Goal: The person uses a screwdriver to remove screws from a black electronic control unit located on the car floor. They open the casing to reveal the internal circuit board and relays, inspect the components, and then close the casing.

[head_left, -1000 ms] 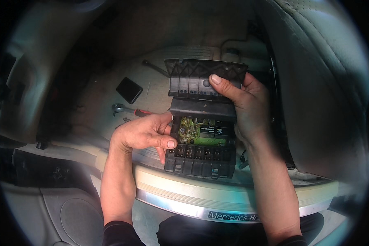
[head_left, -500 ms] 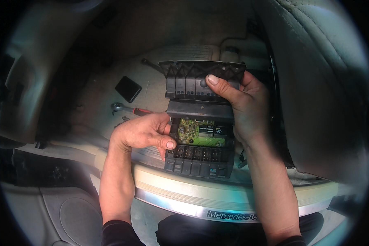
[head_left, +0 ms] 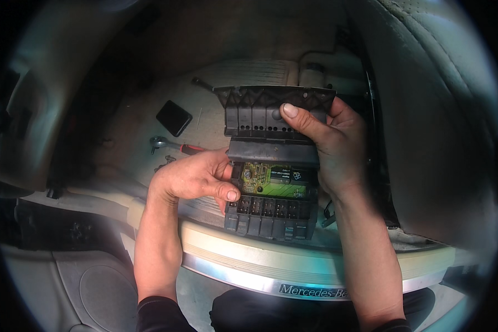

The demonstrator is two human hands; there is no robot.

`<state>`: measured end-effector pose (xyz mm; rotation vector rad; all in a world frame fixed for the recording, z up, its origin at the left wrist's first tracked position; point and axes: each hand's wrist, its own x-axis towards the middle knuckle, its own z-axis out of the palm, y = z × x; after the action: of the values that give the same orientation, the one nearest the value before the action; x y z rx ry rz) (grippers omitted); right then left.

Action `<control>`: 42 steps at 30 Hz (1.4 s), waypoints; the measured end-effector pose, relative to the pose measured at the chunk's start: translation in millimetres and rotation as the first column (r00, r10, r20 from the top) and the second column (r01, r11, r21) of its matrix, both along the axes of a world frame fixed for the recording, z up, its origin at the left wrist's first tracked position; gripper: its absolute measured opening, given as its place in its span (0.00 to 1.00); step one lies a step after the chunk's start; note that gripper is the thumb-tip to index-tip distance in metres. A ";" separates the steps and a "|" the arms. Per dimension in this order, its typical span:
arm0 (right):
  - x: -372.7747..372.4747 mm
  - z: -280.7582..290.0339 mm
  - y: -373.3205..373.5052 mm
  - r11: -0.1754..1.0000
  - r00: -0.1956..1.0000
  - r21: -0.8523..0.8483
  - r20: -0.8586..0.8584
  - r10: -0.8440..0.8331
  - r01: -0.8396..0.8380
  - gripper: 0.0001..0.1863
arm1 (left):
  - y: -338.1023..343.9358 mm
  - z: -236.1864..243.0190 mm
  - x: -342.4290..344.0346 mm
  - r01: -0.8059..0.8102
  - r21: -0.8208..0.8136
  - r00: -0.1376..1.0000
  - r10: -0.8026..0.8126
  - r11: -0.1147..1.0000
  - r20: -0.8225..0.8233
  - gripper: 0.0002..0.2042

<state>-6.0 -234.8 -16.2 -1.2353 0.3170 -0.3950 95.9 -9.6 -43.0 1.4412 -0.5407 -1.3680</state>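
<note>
Car floor (head_left: 135, 122), pale, partly ribbed. On it: black slab (head_left: 174, 118); red-handled ratchet (head_left: 169, 145) nearby; small bits (head_left: 167, 161) beside ratchet; dark bar (head_left: 202, 84), partly hidden.

A: Any text showing?

B: Yes, 2 spots. Near side, approx. centre: a dark inset plate (head_left: 312, 291) on the silver sill strip (head_left: 232, 278), w/ 1 line of large pale lettering; its right end is hidden behind the person's R forearm (head_left: 371, 249).

A: & the other?

B: Farther off, on the green circuit board (head_left: 254, 190): a black block (head_left: 280, 176) w/ tiny pale print, plus a white logo-type mark (head_left: 297, 176) just to its right. Too small to make out w/ certainty.
</note>
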 end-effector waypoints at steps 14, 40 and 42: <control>-3.0 6.0 -2.2 0.997 0.997 -0.024 0.022 0.075 -0.074 0.19 | -3.3 8.2 -4.2 -0.077 -0.031 0.996 0.078 0.997 0.048 0.32; -6.9 11.2 -1.6 0.995 0.991 -0.048 0.101 0.093 -0.088 0.11 | -8.3 16.9 -5.0 -0.089 -0.147 0.991 0.103 0.985 0.086 0.46; -5.8 8.4 -2.2 0.995 0.989 -0.031 0.108 0.100 -0.097 0.11 | -8.3 16.6 -4.7 -0.084 -0.135 0.989 0.099 0.987 0.112 0.47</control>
<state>-11.8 -237.1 -7.8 -1.2445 0.1569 -0.3812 91.2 -17.9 -26.4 1.4292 -0.6214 -1.1585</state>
